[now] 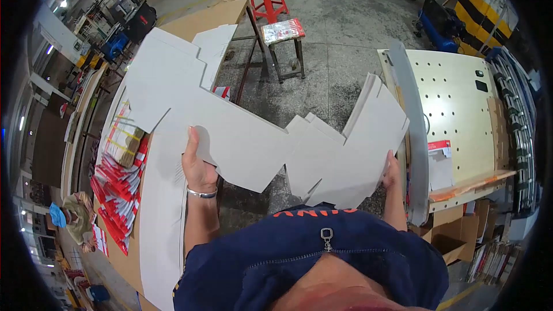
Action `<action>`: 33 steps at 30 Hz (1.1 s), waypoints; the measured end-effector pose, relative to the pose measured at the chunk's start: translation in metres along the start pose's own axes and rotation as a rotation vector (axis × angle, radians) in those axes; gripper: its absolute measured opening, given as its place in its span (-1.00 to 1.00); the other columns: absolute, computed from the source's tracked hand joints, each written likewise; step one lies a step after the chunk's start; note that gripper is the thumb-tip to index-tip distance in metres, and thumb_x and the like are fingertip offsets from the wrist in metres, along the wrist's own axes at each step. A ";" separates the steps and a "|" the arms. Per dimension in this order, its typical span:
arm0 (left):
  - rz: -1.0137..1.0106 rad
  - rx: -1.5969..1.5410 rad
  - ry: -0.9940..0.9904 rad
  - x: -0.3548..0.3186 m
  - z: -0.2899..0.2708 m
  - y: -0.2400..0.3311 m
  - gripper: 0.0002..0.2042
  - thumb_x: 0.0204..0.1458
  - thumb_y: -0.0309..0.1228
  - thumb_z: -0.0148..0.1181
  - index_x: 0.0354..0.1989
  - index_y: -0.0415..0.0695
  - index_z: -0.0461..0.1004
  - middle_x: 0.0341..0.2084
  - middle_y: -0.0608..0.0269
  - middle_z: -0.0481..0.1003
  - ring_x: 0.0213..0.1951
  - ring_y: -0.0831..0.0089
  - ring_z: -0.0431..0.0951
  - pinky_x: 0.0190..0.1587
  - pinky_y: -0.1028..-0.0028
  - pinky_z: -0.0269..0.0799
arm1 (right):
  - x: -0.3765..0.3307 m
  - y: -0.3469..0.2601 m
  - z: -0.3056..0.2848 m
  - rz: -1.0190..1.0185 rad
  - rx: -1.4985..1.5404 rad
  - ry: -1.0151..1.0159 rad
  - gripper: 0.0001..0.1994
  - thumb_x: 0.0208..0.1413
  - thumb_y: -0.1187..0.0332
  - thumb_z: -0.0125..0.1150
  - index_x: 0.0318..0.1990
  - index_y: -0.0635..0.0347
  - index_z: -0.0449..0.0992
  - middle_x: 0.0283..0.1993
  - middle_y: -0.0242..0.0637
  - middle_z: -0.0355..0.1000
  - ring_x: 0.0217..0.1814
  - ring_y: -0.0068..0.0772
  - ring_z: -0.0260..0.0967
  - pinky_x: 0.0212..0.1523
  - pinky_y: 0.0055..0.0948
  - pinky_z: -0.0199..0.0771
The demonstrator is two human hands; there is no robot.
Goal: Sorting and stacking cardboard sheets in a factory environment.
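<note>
A wide, die-cut sheet of pale grey-white cardboard (247, 132), with notches, slits and flaps along its edges, spans the space before me. My left hand (199, 164) grips its near edge, with the thumb on top and the other fingers hidden underneath. At the sheet's right end, my right hand (391, 171) has hold of the edge, its fingers partly hidden behind the board. The sheet's far left part reaches over the left worktable. Below my left forearm lies more white cardboard (161, 236) on that table.
Red-and-white printed pieces (118, 196) and a strapped bundle (124, 141) lie on the left table. A perforated cream board (455, 103) stands at right, above open cartons (449, 242). Beyond are a red stool (268, 1) and a small stand (283, 33). A co-worker (75, 219) is far left.
</note>
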State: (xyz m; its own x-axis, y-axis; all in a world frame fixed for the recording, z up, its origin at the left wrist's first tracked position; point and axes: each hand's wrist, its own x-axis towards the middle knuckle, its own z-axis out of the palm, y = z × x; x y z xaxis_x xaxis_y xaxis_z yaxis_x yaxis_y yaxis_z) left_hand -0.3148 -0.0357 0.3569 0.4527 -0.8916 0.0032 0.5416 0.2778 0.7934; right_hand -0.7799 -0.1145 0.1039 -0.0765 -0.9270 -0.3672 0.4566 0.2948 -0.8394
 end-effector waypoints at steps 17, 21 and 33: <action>0.152 0.112 0.577 0.328 0.038 -0.081 -0.60 0.14 -0.18 0.05 0.03 -0.21 0.32 -0.08 0.18 0.43 -0.06 0.32 0.44 0.02 0.31 0.36 | 0.486 -0.123 0.226 0.288 -0.463 -0.390 -0.54 0.03 0.03 0.23 -0.02 0.16 0.43 -0.12 -0.41 0.44 -0.18 -0.50 0.36 -0.30 -0.61 0.25; 0.170 0.023 0.671 0.380 0.002 -0.091 -0.62 0.13 -0.20 0.07 0.01 -0.20 0.35 -0.07 0.18 0.43 -0.03 0.29 0.42 0.05 0.27 0.33 | 0.562 -0.092 0.311 0.248 -0.563 -0.373 -0.46 -0.08 0.00 0.32 -0.04 0.21 0.43 -0.02 -0.31 0.38 0.01 -0.39 0.28 -0.04 -0.44 0.21; 0.335 -0.138 0.807 0.543 -0.077 -0.069 -0.55 0.09 -0.23 0.14 0.09 -0.21 0.28 -0.01 0.22 0.37 0.04 0.30 0.35 0.10 0.29 0.24 | 0.696 -0.089 0.573 0.072 -0.693 -0.497 -0.47 0.03 0.14 0.25 0.04 0.37 0.34 0.00 -0.16 0.37 0.05 -0.35 0.31 0.05 -0.41 0.29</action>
State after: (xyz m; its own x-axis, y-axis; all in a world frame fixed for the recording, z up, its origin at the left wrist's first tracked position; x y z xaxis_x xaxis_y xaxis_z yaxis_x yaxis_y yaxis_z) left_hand -0.0519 -0.5117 0.2572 0.9364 -0.2465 -0.2499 0.3485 0.5664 0.7468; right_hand -0.3660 -0.9182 0.1521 0.4031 -0.8471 -0.3462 -0.2116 0.2818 -0.9359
